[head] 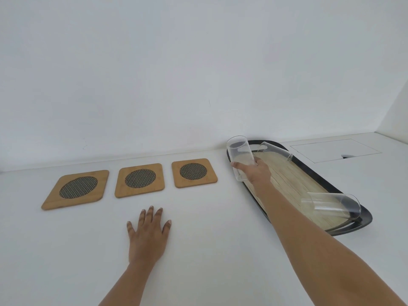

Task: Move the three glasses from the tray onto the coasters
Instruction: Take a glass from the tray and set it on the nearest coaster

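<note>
Resting flat with fingers spread, the left hand (148, 236) lies on the white desk (209, 250), near the three bamboo coasters (139, 180). Right of it, one glass (331, 206) lies on the tray (344, 193). Farther, the right hand (256, 173) grips a tilted glass (239, 157) over the tray's left edge; another glass (276, 151) lies beyond.

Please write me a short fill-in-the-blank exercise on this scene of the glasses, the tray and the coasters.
1. The right hand grips one glass, while ____ other glasses stay on the tray.
2. The number of coasters with a glass on them is ____.
3. The left hand lies flat on the ____.
4. The tray lies to the ____ of the coasters.

Missing words: two; zero; table; right
</note>
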The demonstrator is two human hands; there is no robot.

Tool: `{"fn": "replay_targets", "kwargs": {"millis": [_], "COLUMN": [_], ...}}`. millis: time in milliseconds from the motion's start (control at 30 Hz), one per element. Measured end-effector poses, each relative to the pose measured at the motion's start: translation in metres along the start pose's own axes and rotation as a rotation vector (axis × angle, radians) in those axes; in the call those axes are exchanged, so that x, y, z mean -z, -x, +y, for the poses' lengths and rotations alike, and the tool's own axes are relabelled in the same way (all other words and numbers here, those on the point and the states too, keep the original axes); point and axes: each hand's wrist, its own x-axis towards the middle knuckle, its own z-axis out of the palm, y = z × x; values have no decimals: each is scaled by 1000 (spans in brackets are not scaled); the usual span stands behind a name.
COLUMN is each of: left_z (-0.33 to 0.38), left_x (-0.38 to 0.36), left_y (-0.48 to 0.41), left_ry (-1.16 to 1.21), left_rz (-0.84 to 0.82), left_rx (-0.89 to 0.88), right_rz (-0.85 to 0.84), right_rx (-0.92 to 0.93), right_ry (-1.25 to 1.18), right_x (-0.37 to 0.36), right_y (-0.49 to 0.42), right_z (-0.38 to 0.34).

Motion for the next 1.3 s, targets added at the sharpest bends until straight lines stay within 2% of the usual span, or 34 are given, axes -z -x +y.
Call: {"fn": "replay_targets", "kwargs": {"millis": [167,267,367,533,667,767,900,1100,1200,1300], "left_z": [-2,-1,0,0,1,-1,-5,-18,-23,-23], "left_x": [0,0,-1,0,1,0,1,7,7,5], "left_y": [-1,-2,-1,0,-1,-3,-10,-32,-38,-39], "left_ry": [-5,2,0,1,5,12,20,25,15,15], "left_rz": [2,3,3,2,1,0,-7,-4,6,14], "left_rx": [3,4,0,-8,-9,-5,1,75,88,80], "right_rz": [110,123,107,31,-47,-61,-174,-185,-215,-230], "right_rx": [156,182,161,-10,-36,-90,-184,-271,-234,-129], "right_ry": [12,-81,-259,-711,-892,-873,-839,-845,-823,-677], "right_x": [-8,-12,-15,-26,-39,-48,-55,-69,-77,-91], "right_y": [5,9,14,21,21,23,27,25,24,16], "right_z": [-1,-1,-3,-11,-15,-14,-16,-25,-23,-16]}}
